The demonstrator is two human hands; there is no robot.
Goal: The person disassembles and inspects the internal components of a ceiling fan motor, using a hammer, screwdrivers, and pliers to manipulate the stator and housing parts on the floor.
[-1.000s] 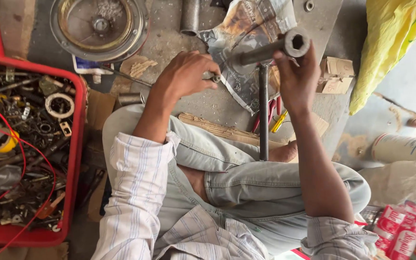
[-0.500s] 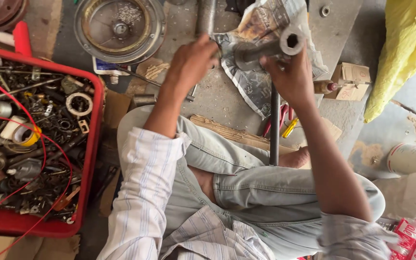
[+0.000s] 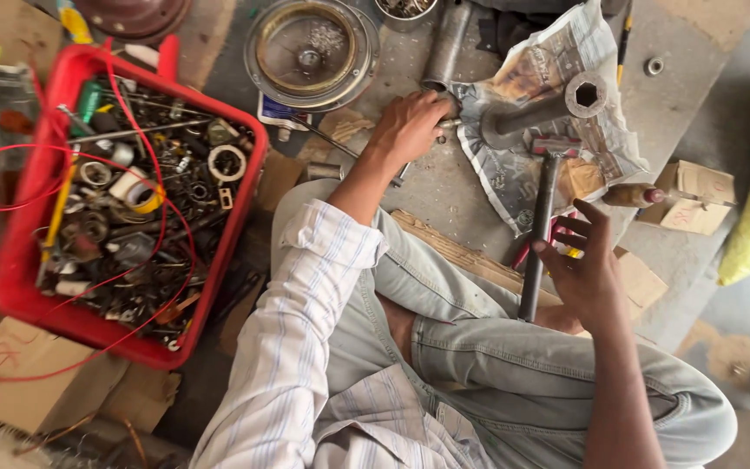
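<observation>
Hammer (image 3: 538,221) stands upright beside my open right hand (image 3: 585,265) — I'd grip its shaft low. My left hand (image 3: 410,128) closes on something small I cannot tell — keep it steady.

At two o'clock from my knees lie small brown cardboard boxes (image 3: 696,195); at twelve, a white-and-blue labelled packet (image 3: 281,117) sits under the round metal housing (image 3: 310,52).

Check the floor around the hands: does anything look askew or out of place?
Red wire spills out of the red crate over its rim onto the floor. The hammer stands propped, unheld, beside the open right hand. The left hand rests by the crumpled newspaper.
</observation>
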